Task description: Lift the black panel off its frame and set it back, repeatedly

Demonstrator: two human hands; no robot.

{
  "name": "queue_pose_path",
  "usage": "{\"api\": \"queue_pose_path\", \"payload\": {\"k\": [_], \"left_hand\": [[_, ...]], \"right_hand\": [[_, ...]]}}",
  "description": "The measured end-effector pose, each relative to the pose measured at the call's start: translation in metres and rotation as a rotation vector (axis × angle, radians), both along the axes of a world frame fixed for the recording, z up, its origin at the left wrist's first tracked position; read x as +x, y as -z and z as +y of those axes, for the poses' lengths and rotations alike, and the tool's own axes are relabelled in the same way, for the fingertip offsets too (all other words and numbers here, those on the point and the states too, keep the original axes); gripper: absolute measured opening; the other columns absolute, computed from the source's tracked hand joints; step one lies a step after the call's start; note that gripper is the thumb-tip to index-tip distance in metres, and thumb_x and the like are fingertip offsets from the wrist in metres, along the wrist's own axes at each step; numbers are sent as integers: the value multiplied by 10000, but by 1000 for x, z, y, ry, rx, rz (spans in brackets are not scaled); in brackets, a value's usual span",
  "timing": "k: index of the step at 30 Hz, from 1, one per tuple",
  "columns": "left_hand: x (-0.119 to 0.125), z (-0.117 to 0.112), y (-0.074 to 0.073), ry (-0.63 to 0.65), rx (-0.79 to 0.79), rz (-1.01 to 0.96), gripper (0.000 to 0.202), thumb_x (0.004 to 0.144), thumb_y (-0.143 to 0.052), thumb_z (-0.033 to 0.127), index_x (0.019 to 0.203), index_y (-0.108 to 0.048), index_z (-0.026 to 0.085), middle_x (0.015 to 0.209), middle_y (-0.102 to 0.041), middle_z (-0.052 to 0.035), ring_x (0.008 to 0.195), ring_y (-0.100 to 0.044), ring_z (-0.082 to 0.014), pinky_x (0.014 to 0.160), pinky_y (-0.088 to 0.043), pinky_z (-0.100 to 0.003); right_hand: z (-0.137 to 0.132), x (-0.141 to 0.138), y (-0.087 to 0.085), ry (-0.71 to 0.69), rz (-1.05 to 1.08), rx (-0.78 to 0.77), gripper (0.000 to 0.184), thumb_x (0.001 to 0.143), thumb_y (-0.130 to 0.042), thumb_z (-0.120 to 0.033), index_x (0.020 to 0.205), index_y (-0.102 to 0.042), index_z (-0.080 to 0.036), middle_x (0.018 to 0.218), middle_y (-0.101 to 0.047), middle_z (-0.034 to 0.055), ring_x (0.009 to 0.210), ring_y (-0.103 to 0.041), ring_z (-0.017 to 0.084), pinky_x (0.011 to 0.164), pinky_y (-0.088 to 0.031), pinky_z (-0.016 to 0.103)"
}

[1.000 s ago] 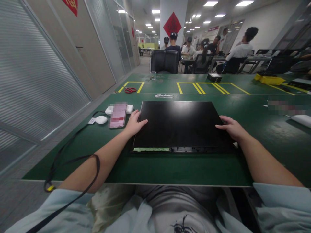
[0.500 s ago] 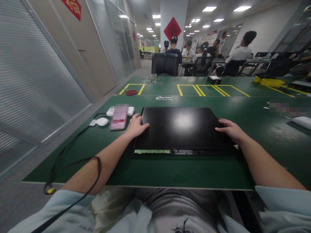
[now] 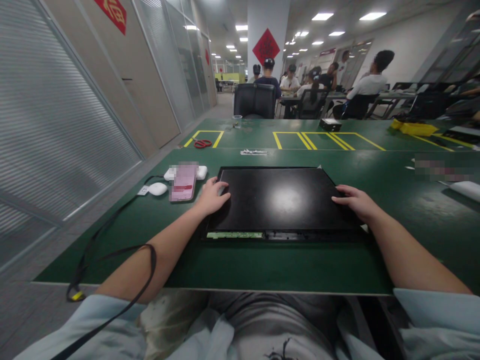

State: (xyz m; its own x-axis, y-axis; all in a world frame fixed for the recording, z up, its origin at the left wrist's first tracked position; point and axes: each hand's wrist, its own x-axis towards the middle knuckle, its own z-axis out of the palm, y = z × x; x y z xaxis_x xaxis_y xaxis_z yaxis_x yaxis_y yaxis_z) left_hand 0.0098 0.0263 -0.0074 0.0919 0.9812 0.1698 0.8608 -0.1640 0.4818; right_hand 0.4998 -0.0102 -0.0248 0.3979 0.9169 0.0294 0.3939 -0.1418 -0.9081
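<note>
A flat black display panel (image 3: 258, 200) lies in front of me, inside or over a thin black frame (image 3: 318, 235). A green circuit strip (image 3: 234, 235) shows along its near left edge. My left hand (image 3: 213, 197) is curled over the panel's left edge, thumb and forefinger resting on its surface. On the opposite side, my right hand (image 3: 356, 202) grips the right edge, with thumb and fingers at the rim. The undersides of both hands are hidden.
Left of the panel are a pink phone (image 3: 183, 185), a white rounded object (image 3: 157, 189) and a black strap (image 3: 101, 225). Red-handled scissors (image 3: 203, 144), a plastic cup (image 3: 237, 121), small white pieces (image 3: 254, 152) and a black box (image 3: 330, 124) sit farther back on the green table (image 3: 285, 270).
The panel has shifted slightly towards me, and a strip of the frame now shows along its far edge. My left forefinger has come over onto the panel. My right hand has barely moved.
</note>
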Motion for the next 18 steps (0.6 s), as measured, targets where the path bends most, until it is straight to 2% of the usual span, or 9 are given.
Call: {"api": "queue_pose_path", "payload": {"k": [6, 11, 13, 16, 18], "left_hand": [[4, -4, -6, -11, -23, 21, 403, 862, -661, 346, 1240, -712, 216, 1555, -432, -161, 1493, -384, -372, 1244, -285, -512], [5, -5, -7, -21, -13, 13, 366, 857, -669, 339, 1203, -722, 232, 1545, -448, -147, 1486, -398, -369, 1242, -293, -512], [4, -5, -7, -21, -6, 9, 356, 849, -677, 338, 1190, -722, 246, 1536, -460, -133, 1480, -407, -367, 1239, -300, -519], [3, -6, -7, -16, -10, 11, 368, 846, -681, 330, 1201, -714, 239, 1542, -451, -138, 1487, -400, -362, 1244, -295, -511], [3, -5, -6, -14, -11, 8, 366, 846, -683, 325, 1201, -712, 241, 1544, -451, -134, 1487, -400, -365, 1242, -301, -515]], "right_hand": [[1, -2, -3, -31, -59, -14, 389, 526, -884, -335, 885, -758, -256, 1433, -628, 88, 1374, -531, 387, 1200, -337, 540], [1, -3, -2, 5, -21, -38, 326, 586, -841, -306, 900, -768, -257, 1307, -698, 92, 1316, -589, 359, 1163, -405, 511], [0, -3, -2, 3, 45, -21, 416, 608, -815, -303, 1021, -775, -283, 1272, -714, 78, 1267, -626, 340, 1106, -472, 496], [-2, -5, -3, -42, 100, 28, 649, 619, -803, -311, 1261, -717, -346, 1297, -703, 50, 1225, -656, 310, 1042, -531, 463], [-2, -6, -3, -67, 112, 26, 705, 626, -799, -309, 1320, -686, -352, 1299, -706, 51, 1213, -664, 309, 1031, -540, 464]]}}
